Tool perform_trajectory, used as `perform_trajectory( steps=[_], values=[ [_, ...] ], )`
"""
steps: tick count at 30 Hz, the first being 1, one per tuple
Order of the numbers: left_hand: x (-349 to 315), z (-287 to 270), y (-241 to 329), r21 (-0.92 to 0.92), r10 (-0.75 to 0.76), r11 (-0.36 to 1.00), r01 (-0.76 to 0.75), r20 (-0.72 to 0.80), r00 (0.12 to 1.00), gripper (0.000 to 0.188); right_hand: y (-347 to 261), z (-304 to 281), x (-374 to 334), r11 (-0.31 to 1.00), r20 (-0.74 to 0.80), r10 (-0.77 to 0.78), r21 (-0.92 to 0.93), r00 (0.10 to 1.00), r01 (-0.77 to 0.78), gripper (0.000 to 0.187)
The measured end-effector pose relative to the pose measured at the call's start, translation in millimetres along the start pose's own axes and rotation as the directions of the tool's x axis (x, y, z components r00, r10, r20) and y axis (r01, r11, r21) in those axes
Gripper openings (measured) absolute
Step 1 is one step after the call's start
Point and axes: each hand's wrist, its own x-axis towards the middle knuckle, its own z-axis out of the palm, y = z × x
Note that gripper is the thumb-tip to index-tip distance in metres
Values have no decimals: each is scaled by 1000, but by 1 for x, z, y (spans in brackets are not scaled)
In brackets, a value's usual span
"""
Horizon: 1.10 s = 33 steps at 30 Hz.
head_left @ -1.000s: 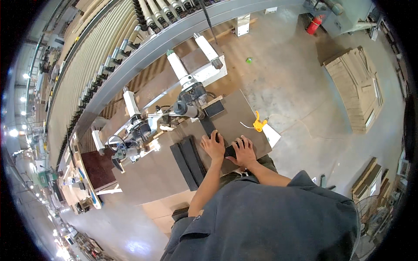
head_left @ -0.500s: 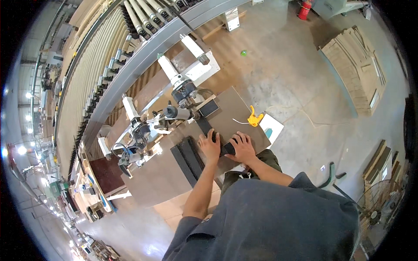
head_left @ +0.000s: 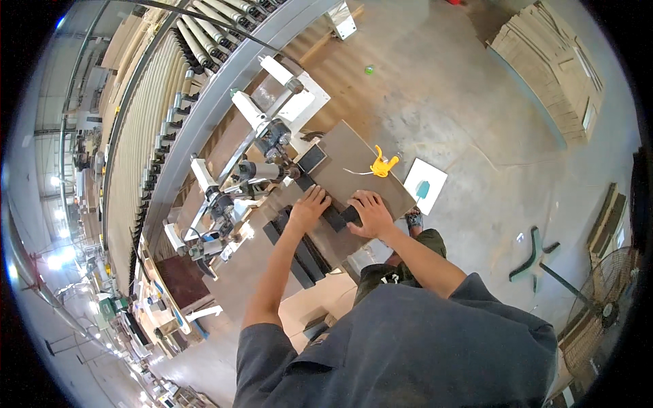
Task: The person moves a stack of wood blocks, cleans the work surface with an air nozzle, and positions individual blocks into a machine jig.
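A narrow black strip (head_left: 333, 217) lies slantwise on the brown board tabletop (head_left: 348, 151), its far end reaching the drilling machine's head (head_left: 289, 171). Over the strip's middle, my left hand (head_left: 311, 207) rests with its fingers close together and pressed on it. My right hand (head_left: 369, 214) is closed around a small black block (head_left: 350, 215) at the strip's near end; the underside of that grip is hidden. Left of my left hand lies a stack of black strips (head_left: 305, 255). Ahead of my right hand, a yellow air blow gun (head_left: 383, 163) with a pale hose lies on the board.
More machine heads with white cylinders (head_left: 206, 173) stand along the left. Behind them runs a roller conveyor (head_left: 146, 115). A white panel with a teal patch (head_left: 426, 187) is right of the board. Stacked panels (head_left: 547, 68) stand far right, and a caged fan (head_left: 602, 309) is near right.
My left hand has slid along the strip toward the machine head, away from my right hand. My right hand keeps hold of the block. The whole view has shifted slightly.
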Motion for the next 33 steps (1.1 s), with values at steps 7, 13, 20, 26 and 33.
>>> perform_trajectory(
  steps=[7, 13, 20, 26, 33],
  values=[
    [0, -39, -17, -69, 114, 991, -117, -52, 992, 43, 17, 20, -6, 958, -195, 122, 280, 973, -64, 59],
    [-6, -87, 37, -465, -357, 862, 200, -277, 892, 70, 21, 23, -9, 979, -179, 88, 199, 980, -52, 57],
    [24, -46, 83, -715, -864, 351, 604, 2, 504, 66, 4, 8, -1, 999, -93, 31, 25, 995, -29, 61],
    [34, -8, 80, -588, -977, -9, 809, 179, 119, 69, -6, 4, -2, 996, -51, 81, -33, 995, -82, 69],
    [53, 4, 59, -572, -984, -20, 820, 156, 84, 66, -2, 9, -2, 994, -4, 81, -80, 997, -81, 83]
  ],
)
